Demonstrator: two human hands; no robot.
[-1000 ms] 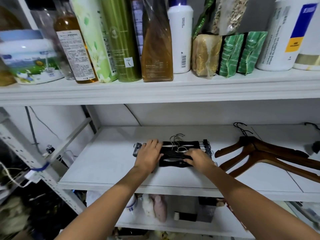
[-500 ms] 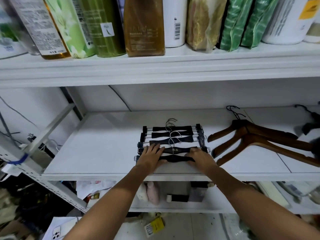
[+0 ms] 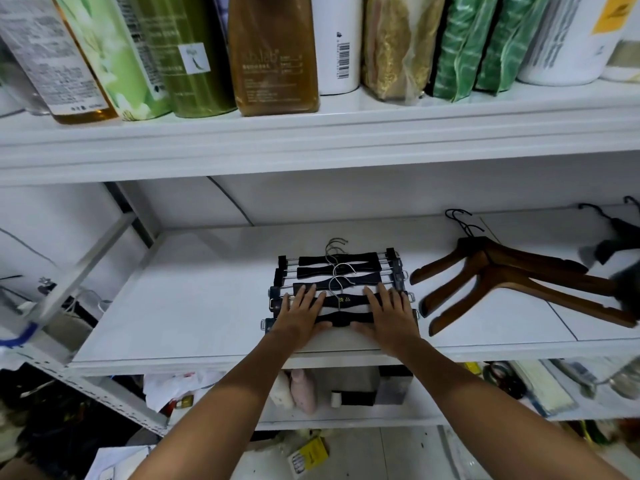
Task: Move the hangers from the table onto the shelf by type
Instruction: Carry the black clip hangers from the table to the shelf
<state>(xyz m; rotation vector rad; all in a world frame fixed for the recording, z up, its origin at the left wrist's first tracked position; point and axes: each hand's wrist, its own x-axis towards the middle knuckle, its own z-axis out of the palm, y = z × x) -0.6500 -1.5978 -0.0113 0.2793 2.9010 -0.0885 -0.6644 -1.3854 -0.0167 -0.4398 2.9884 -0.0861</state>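
Several black clip hangers (image 3: 337, 273) with metal hooks lie in a fanned row on the white middle shelf (image 3: 194, 306). My left hand (image 3: 300, 311) rests flat on the left ends of the nearest ones, fingers straight. My right hand (image 3: 389, 313) lies flat on their right ends, fingers straight too. Right of this row, three brown wooden hangers (image 3: 509, 275) lie stacked on the same shelf. A dark hanger (image 3: 620, 237) shows blurred at the far right edge.
The upper shelf (image 3: 346, 133) just above carries bottles (image 3: 273, 57), green packets (image 3: 485, 43) and white jugs. A lower shelf holds small boxes, a pink item (image 3: 304, 389) and tools. A slanted metal frame (image 3: 79, 271) stands at the left, with clutter on the floor.
The clip hangers went from a bunched stack to a spread row. Both hands moved toward the shelf's front edge, then slid a little farther over the near hangers. The view tilted down.
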